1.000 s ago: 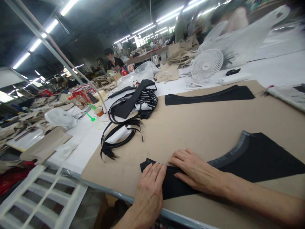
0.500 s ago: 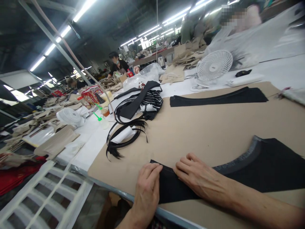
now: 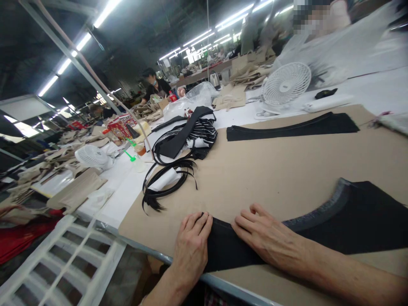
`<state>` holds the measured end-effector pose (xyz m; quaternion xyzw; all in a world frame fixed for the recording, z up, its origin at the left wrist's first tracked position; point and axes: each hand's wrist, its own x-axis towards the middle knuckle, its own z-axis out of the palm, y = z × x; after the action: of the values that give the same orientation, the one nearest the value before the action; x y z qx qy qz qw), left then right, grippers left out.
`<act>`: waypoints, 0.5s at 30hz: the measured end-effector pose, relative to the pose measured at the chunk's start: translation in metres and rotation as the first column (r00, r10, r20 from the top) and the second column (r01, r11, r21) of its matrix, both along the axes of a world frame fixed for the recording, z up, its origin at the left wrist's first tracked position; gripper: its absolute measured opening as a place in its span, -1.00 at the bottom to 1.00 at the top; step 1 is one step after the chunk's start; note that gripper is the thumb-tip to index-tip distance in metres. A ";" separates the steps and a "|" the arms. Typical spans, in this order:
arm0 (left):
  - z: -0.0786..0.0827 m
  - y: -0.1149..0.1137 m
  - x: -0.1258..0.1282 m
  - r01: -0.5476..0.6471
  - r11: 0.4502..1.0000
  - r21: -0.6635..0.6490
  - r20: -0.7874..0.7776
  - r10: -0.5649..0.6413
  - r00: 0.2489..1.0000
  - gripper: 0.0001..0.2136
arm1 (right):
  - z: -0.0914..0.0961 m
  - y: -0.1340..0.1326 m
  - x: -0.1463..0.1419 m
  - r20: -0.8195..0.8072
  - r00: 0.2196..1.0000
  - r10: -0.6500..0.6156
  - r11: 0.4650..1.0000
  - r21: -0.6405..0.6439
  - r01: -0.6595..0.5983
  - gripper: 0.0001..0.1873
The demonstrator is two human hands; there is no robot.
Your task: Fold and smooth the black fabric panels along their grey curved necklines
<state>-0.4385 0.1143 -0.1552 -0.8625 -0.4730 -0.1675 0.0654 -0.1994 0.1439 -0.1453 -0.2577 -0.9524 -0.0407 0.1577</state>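
Note:
A long black fabric piece (image 3: 360, 225) with a curved upper edge lies flat along the near side of the table. A shiny dark band (image 3: 325, 211) follows that curve. At the piece's left end, my left hand (image 3: 191, 244) is closed over the corner, fingers together, with the thumb side at the edge. My right hand (image 3: 263, 233) bends its fingers onto the top edge a short way to the right, pressed together on the cloth. Both fingertips' undersides are hidden. Farther back lies a second, narrow black fabric strip (image 3: 293, 128).
Tan board (image 3: 255, 174) covers the near tabletop. Left of it are coiled black cords (image 3: 168, 191) and a dark fabric pile (image 3: 185, 136). A white fan (image 3: 287, 85) stands behind, green-tipped bottles (image 3: 134, 159) to the left. A white slatted rack (image 3: 63, 263) stands beside the table.
My left hand has shifted slightly left, its fingers now reaching farther over the fabric's corner. The right hand stays on the top edge. The view has moved a little.

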 end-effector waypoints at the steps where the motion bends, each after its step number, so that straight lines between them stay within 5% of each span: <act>1: 0.000 0.000 0.000 -0.003 1.000 -0.004 0.021 0.003 1.000 -0.60 | 0.000 0.000 0.000 -0.003 1.000 -0.001 1.000 -0.002 0.001 -0.87; 7: -0.004 0.005 -0.002 -0.083 0.996 -0.016 0.212 0.085 0.974 -0.68 | 0.002 -0.001 0.001 0.026 1.000 -0.006 1.000 -0.013 0.007 -0.87; 15: -0.005 0.002 -0.001 -0.037 0.999 0.040 0.048 0.035 0.998 -0.58 | 0.001 0.000 -0.001 0.041 0.999 -0.012 0.998 -0.054 0.014 -0.88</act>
<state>-0.4391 0.1160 -0.1603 -0.8482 -0.4864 -0.1963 0.0746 -0.2005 0.1438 -0.1443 -0.2671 -0.9545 -0.0210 0.1311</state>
